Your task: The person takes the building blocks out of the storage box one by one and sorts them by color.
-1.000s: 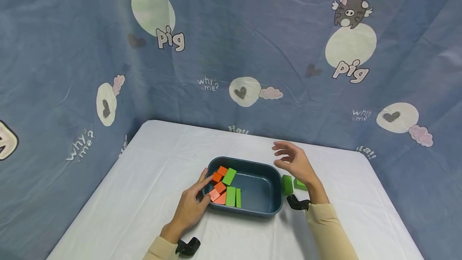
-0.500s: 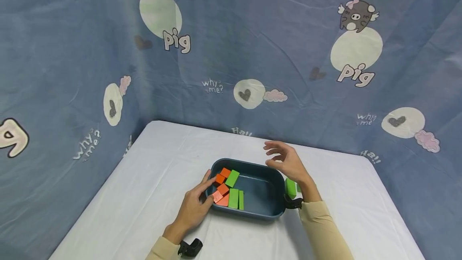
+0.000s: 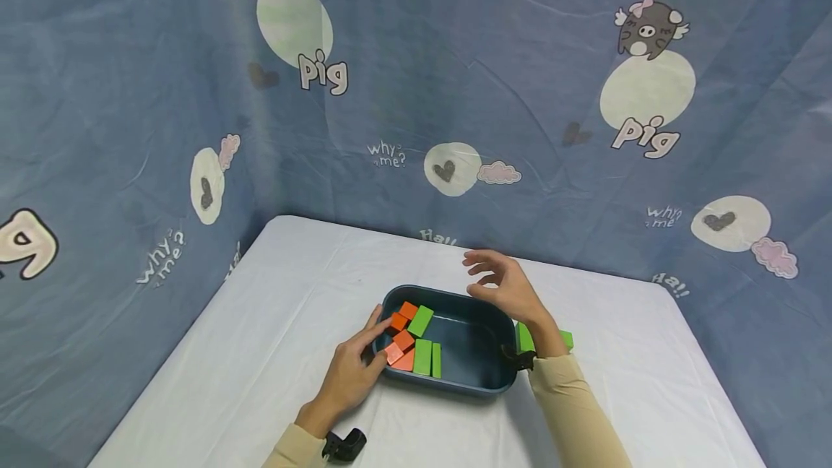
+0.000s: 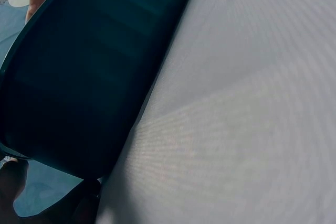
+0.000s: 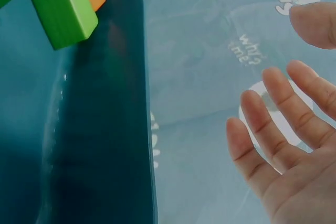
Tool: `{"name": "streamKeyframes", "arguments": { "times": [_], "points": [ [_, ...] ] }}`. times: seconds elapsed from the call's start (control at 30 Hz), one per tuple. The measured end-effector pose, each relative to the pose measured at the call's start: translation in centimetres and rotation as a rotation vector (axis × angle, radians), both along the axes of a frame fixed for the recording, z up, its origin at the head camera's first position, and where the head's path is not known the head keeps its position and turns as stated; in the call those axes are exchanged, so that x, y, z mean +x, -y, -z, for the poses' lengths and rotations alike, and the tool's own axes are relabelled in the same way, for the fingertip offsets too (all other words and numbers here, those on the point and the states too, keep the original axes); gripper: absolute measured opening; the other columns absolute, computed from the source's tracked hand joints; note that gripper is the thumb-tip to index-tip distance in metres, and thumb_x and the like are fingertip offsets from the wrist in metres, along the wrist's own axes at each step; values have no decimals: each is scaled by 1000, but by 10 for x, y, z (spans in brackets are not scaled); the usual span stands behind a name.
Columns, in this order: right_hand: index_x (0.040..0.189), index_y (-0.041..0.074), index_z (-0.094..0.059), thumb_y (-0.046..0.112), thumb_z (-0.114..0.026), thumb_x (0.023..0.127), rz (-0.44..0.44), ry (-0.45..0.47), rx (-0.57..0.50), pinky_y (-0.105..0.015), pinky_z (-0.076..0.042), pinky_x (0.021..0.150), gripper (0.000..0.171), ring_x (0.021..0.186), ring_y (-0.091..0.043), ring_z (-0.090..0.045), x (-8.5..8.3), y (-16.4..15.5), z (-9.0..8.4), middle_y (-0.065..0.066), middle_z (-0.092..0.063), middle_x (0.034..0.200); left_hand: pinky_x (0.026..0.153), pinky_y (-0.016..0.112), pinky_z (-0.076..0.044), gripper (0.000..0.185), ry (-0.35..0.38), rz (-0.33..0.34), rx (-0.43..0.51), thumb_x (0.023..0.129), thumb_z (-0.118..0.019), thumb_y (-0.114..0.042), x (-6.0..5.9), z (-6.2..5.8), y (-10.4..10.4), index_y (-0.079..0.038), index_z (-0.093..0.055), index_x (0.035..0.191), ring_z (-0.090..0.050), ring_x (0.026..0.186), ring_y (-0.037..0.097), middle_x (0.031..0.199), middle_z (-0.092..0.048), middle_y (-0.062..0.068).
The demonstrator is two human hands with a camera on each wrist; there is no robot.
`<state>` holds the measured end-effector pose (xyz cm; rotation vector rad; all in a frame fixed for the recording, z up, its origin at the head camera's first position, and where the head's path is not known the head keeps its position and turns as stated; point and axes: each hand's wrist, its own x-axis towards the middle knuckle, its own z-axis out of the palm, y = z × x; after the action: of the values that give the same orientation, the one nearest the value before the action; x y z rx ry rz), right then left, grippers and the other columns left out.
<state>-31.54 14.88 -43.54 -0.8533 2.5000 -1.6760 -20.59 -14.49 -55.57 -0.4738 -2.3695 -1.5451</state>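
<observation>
In the head view a dark blue-green plastic bin point(image 3: 477, 352) sits on the white-covered table. Its left end is held by my left hand point(image 3: 347, 378), with fingertips over the rim. Orange blocks point(image 3: 404, 340) and green blocks point(image 3: 422, 357) lie together in the bin's left part. My right hand point(image 3: 510, 291) hovers above the bin's far right corner, fingers loosely bent and holding nothing. The right wrist view shows this hand point(image 5: 294, 145) spread beside the bin wall point(image 5: 126, 129). In the left wrist view, dark fingers point(image 4: 13, 179) touch the bin's end point(image 4: 68, 103).
Right of the bin stand a green block point(image 3: 524, 338) and another green block point(image 3: 567, 340), both partly hidden by the right forearm. A blue cloth printed with pigs point(image 3: 390, 78) hangs behind the table point(image 3: 312, 273). Black wrist cameras are strapped to both wrists.
My right hand has moved left, from beside the bin's far right corner to over it, staying without anything in it. The left hand keeps its place on the bin. The head view has shifted slightly.
</observation>
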Motion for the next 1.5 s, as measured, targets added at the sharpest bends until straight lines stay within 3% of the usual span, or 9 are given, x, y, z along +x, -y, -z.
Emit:
{"name": "streamKeyframes", "arguments": {
  "times": [0.17,0.3,0.63,0.83,1.07,1.23,1.5],
  "points": [
    [132,-9,-59,-7,-71,84,-42,5,-4,-70,-46,94,49,111,-53,-57,12,16,-16,-30,-62,125,112,13,-26,55,2,-3,2,88,-65,-2,1,1,0,-5,-59,143,-41,142,20,159,-40,6],
    [130,-8,-60,-9,-70,84,-62,14,3,-68,-47,94,47,109,-48,-60,15,23,-16,-30,-62,125,112,14,-27,55,8,2,11,88,-65,-3,1,1,0,-5,-59,143,-41,143,19,159,-40,6],
    [130,-8,-61,-13,-70,83,-108,31,-38,-70,-47,93,48,107,-50,-59,13,35,-5,-34,-60,125,112,15,-27,55,9,-10,11,88,-65,-2,2,4,-1,-5,-60,143,-41,142,19,159,-40,5],
    [129,-8,-61,-17,-70,81,-115,40,-66,-69,-49,90,49,105,-53,-59,15,38,3,-30,-64,121,112,17,-28,56,-20,8,4,87,-65,-2,0,5,-4,-5,-60,142,-42,142,20,159,-41,8],
    [126,-11,-62,-19,-68,83,-182,42,-99,-69,-48,92,45,105,-58,-59,11,44,19,-31,-63,119,113,19,-28,55,-4,6,-7,89,-66,-2,-2,3,-4,-7,-59,143,-40,143,18,159,-40,5],
    [128,-10,-61,-19,-68,83,-205,26,-106,-66,-49,93,47,106,-55,-59,1,45,38,-35,-61,121,113,18,-28,55,-5,7,-8,89,-65,-1,-2,0,-3,-6,-59,143,-40,143,18,159,-39,6],
    [134,-9,-58,-11,-71,86,-279,91,-55,-57,-50,99,50,115,-45,-62,-3,48,47,-30,-63,126,112,17,-28,55,-11,0,-7,87,-65,0,-2,-1,0,-5,-60,142,-42,142,19,159,-40,8]
  ]
}}
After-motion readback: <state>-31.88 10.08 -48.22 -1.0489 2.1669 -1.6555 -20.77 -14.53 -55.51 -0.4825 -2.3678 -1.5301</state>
